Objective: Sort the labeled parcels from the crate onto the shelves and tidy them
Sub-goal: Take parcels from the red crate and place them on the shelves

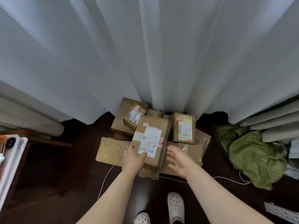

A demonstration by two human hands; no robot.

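Several brown cardboard parcels lie piled on the dark floor below a white curtain. The nearest, a long parcel (151,138) with a white barcode label and a small red-edged tag, is gripped at its near left corner by my left hand (134,159), thumb across the label. My right hand (178,160) hovers just right of it, fingers spread, touching nothing. A parcel with a yellow-green label (183,128) lies behind on the right. A smaller taped parcel (134,118) sits at the back left. Flat cardboard flaps (111,150) spread underneath.
A crumpled green cloth (252,157) lies on the floor at right. A white cable (229,180) runs across the floor beside it. A white rack (11,160) stands at the left edge. My feet in white perforated shoes (175,206) are below.
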